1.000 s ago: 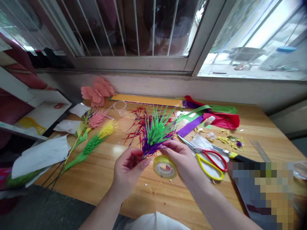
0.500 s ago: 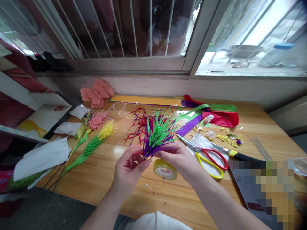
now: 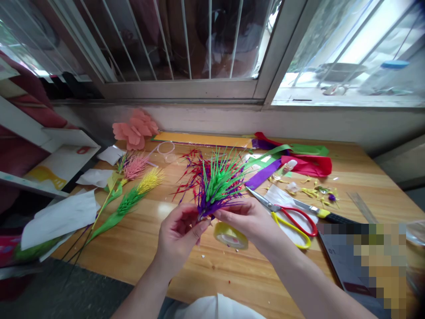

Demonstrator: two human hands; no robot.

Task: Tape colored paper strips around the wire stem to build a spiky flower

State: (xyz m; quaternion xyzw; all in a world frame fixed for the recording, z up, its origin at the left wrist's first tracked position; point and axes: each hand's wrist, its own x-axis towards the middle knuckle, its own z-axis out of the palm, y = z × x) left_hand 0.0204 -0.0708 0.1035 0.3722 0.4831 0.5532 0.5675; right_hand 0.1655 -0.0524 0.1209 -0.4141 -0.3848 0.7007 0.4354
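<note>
My left hand (image 3: 177, 235) pinches the base of a spiky paper flower (image 3: 217, 184) with green, purple and red fringes. On the other side of that base, the fingers of my right hand (image 3: 247, 219) hold the same bundle. Both hands keep it a little above the wooden table (image 3: 149, 239). A roll of clear tape (image 3: 230, 235) sits just under my right hand; whether it hangs from that hand or rests on the table I cannot tell.
Red-and-yellow scissors (image 3: 288, 219) and a utility knife (image 3: 327, 215) lie to the right. Finished paper stems (image 3: 131, 197) and a pink paper flower (image 3: 134, 128) lie left. Coloured paper strips (image 3: 295, 159) are at the back. White paper sheets (image 3: 58, 217) overhang the left edge.
The hands have shifted slightly around the flower's base, and the tape roll now sits a little lower and flatter under my right hand.
</note>
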